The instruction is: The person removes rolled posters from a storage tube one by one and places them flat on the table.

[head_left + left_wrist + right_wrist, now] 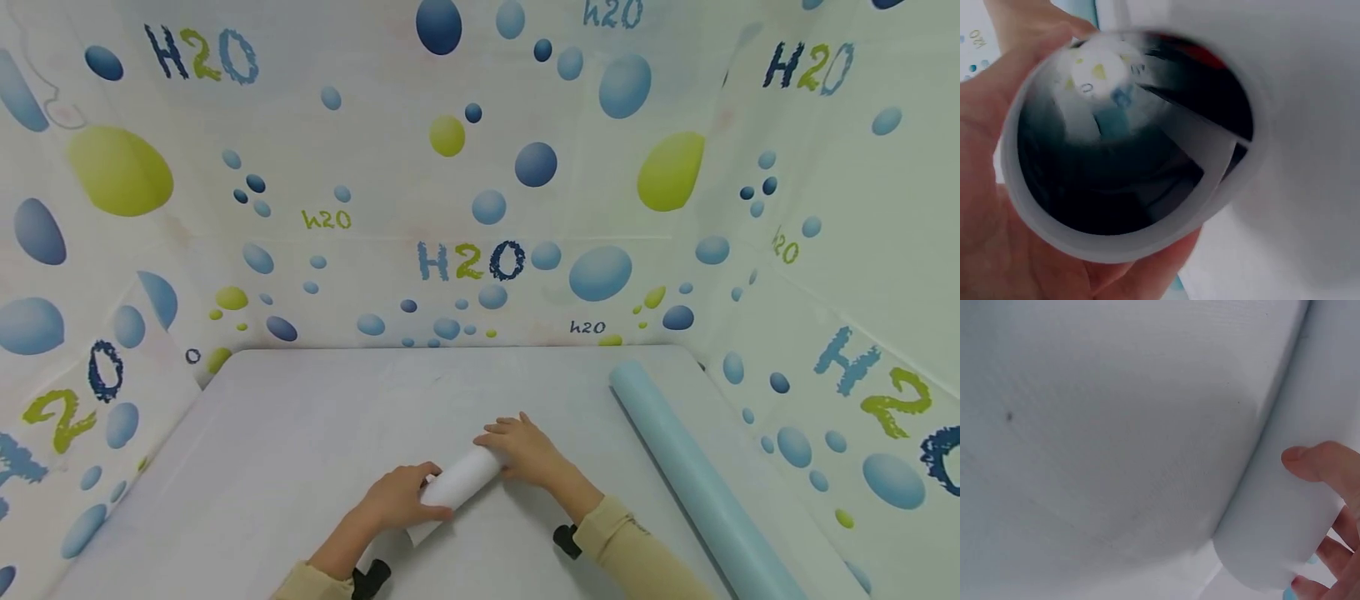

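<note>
A rolled white sheet (463, 486) lies slantwise on the white tabletop, its near end turned to the lower left. My left hand (397, 500) grips that near end, thumb on one side and fingers on the other. Around the far end my right hand (528, 454) holds the roll, and in the right wrist view its thumb and fingers lie on opposite sides. Looking into the tube, the left wrist view shows the roll's white rim (1113, 249), a dark glossy inside and a loose inner flap.
A long light-blue roll (697, 467) lies along the right side of the white table (315, 417). Walls covered in a sheet (375, 150) printed with bubbles and "H2O" stand behind and on both sides. Each wrist carries a black device (567, 542).
</note>
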Demonstrator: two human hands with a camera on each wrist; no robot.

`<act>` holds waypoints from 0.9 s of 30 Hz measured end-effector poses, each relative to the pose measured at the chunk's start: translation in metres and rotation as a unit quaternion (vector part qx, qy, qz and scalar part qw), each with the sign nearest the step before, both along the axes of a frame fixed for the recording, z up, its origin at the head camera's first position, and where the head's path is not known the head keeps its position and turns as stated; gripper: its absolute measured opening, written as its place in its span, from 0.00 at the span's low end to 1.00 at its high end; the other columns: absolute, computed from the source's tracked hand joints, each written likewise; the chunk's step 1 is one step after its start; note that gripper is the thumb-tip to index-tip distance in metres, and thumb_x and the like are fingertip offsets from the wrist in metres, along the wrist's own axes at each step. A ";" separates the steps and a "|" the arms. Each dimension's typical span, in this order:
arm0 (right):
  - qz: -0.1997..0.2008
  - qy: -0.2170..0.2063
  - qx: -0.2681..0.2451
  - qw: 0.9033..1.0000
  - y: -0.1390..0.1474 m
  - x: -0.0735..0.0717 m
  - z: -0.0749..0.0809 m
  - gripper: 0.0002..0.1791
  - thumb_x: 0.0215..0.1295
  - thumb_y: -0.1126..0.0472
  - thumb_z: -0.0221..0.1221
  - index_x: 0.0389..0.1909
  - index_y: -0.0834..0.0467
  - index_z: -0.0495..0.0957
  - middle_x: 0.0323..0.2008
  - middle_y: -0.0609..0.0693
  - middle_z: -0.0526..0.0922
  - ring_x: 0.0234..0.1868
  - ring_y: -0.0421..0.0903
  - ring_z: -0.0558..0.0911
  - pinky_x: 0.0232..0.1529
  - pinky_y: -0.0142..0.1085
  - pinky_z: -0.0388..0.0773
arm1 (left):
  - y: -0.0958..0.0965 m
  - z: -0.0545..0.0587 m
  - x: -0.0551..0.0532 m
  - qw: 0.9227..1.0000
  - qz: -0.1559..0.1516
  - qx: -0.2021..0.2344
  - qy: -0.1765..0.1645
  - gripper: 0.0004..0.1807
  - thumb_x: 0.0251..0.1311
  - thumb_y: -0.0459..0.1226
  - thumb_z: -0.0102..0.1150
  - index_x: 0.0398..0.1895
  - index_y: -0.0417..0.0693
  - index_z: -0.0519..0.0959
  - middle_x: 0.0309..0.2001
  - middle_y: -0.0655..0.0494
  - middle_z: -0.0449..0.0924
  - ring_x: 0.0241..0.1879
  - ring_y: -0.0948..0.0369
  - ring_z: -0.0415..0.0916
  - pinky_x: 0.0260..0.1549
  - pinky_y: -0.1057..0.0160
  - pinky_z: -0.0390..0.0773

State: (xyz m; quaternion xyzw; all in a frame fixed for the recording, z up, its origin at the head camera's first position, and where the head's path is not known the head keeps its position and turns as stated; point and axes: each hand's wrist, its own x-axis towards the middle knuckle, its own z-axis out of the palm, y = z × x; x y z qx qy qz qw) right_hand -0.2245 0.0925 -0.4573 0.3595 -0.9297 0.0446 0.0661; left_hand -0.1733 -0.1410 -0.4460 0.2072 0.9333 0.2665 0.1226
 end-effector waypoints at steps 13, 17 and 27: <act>-0.014 0.022 -0.012 1.000 -0.011 -0.007 -0.009 0.36 0.45 0.64 0.70 0.59 0.51 0.70 0.63 0.55 0.66 0.64 0.55 0.62 0.56 0.50 0.67 | 0.028 -0.016 0.016 0.985 0.064 0.140 -0.074 0.40 0.51 0.49 0.64 0.57 0.30 0.60 0.39 0.39 0.76 0.33 0.53 0.76 0.27 0.53 0.76; -0.032 0.005 -0.027 0.999 -0.012 -0.005 -0.010 0.39 0.45 0.64 0.70 0.62 0.54 0.66 0.65 0.56 0.63 0.64 0.55 0.62 0.55 0.45 0.69 | 0.039 -0.024 0.019 0.975 0.095 0.177 -0.100 0.42 0.52 0.50 0.62 0.57 0.26 0.57 0.40 0.37 0.75 0.35 0.50 0.77 0.28 0.52 0.77; -0.046 -0.010 -0.063 0.997 -0.007 -0.005 -0.017 0.38 0.49 0.68 0.67 0.63 0.54 0.65 0.65 0.56 0.62 0.62 0.54 0.65 0.52 0.44 0.72 | 0.054 -0.032 0.024 0.959 0.116 0.226 -0.125 0.46 0.55 0.53 0.58 0.58 0.22 0.53 0.35 0.38 0.76 0.25 0.56 0.76 0.13 0.60 0.76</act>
